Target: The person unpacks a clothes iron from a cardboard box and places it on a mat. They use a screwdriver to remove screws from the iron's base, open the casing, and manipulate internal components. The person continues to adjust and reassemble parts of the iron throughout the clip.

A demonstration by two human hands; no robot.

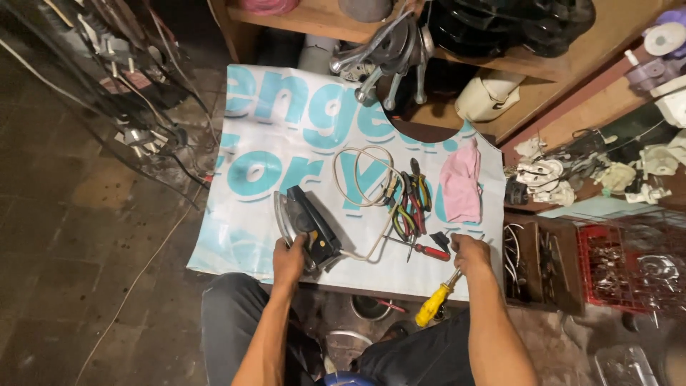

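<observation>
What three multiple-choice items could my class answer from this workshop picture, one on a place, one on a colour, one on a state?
1. Where does the pink cloth lie?
A. on the printed banner sheet, right of the pliers
B. on the floor tiles
C. on top of the iron

2. What colour is the handle of the screwdriver in the right hand?
A. green
B. yellow
C. white

3. How does the clothes iron stand?
A. hung from the shelf
B. flat on its soleplate, untouched
C. tipped on its side, gripped by the left hand

Answers: 1 A, the cloth rests on the sheet beside the pliers. 2 B, the handle below the fist is yellow. 3 C, the soleplate faces sideways and the left hand clasps the rear.
</observation>
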